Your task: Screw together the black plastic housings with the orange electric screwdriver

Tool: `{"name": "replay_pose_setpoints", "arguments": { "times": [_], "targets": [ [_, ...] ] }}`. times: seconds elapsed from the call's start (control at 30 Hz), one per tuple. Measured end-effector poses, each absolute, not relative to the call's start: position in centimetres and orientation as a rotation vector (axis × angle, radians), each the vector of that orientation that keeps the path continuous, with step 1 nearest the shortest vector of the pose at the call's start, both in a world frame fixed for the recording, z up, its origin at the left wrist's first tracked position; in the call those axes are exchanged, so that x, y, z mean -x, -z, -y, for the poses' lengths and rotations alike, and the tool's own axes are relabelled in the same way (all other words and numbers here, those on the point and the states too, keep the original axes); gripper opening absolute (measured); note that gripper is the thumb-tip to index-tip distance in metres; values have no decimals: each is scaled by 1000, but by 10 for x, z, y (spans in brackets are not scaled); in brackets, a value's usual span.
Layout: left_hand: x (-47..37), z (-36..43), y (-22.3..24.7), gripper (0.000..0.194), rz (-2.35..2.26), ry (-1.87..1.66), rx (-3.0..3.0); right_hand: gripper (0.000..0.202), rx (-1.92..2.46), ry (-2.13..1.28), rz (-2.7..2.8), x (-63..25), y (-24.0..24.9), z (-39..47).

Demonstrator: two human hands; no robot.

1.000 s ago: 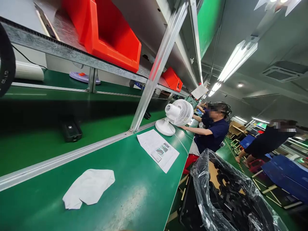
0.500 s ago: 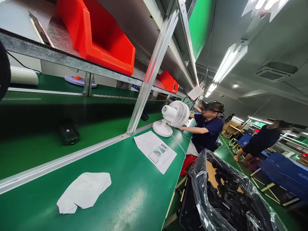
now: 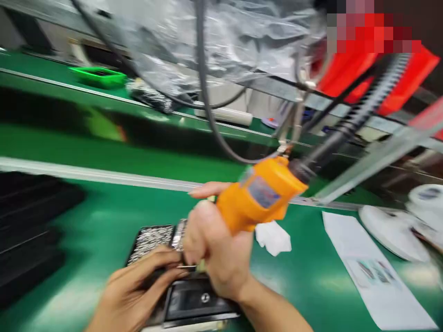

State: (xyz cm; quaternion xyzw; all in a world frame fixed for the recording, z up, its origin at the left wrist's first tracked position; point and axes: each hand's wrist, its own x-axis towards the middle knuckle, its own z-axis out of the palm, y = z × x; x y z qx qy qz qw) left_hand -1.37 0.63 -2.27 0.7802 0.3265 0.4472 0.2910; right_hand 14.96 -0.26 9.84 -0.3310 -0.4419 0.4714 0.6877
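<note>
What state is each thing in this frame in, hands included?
right hand: closed around the orange electric screwdriver.
orange electric screwdriver: held tilted, tip hidden behind the hand, cable attached.
left hand: fingers resting on the black part.
black part: lying flat on the green bench.
screw tray: filled with small metal pieces.
white cloth: crumpled on the green bench.
paper sheet: flat.

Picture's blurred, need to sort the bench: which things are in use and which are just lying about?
In use: right hand gripping orange screwdriver; left hand on black part; screw tray.
Lying about: white cloth, paper sheet, green tray.
</note>
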Motion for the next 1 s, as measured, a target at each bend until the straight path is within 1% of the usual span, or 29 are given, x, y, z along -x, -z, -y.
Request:
{"name": "replay_pose_setpoints", "arguments": {
  "times": [0.03, 0.07, 0.17, 0.27, 0.53, 0.83, 1.0],
  "targets": [
    [13, -5, 18, 8, -808, -1198, -2047, 25, 652, -1091, 953, -148, -97, 1],
    [10, -5, 15, 4, -795, -1175, -2007, 21, 598, -1103, 921, -149, -97, 0],
    [2, -8, 8, 10, -742, -1139, -1938, 12, 540, -1084, 918, -152, -98, 0],
    [2, -9, 8, 11, -749, -1127, -1915, 9, 530, -1039, 924, -154, -99, 2],
    [3, -8, 10, 13, -748, -1127, -1863, 7, 555, -1033, 947, -151, -99, 0],
    [-1, -5, 11, 20, -736, -1191, -1818, 5, 593, -993, 972, -150, -104, 1],
    [-3, -5, 10, 29, -755, -1213, -1804, 6, 620, -972, 979, -148, -106, 4]
  ]
}}
